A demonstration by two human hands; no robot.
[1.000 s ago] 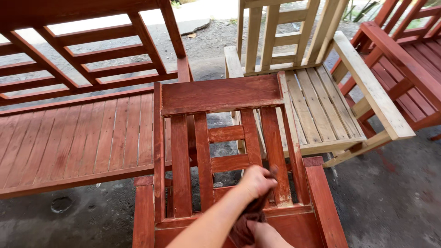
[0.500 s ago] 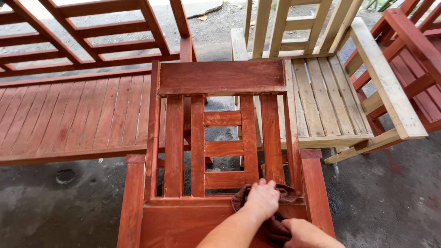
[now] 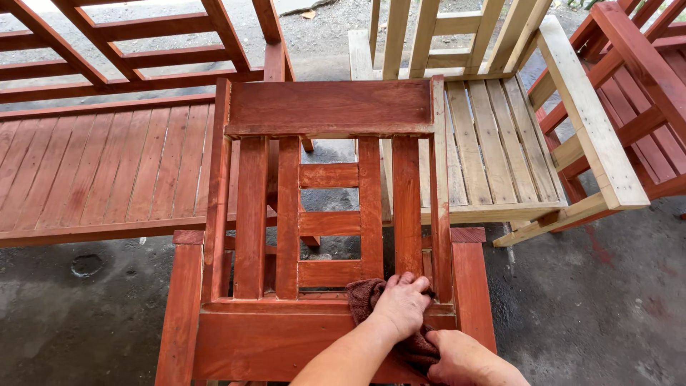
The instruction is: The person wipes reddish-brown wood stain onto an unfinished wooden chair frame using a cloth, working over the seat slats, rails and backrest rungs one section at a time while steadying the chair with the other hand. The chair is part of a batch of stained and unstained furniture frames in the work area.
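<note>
I see my left hand [image 3: 400, 304] pressing the brown cloth [image 3: 366, 297] onto the red chair [image 3: 329, 214] at its lower rail, near the right corner, fingers together over the fabric. My right hand [image 3: 464, 357] grips the cloth's trailing end just below, fingers closed around it

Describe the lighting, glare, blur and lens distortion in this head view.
Head view: soft, even daylight with faint shadows; the pale ground at the top edge is washed out. The red-stained chair and the brown cloth under the left hand are sharp, with no motion blur; the right hand is cut off by the bottom edge. Wide-angle stretch splays the unpainted chair and the red bench outward.
</note>
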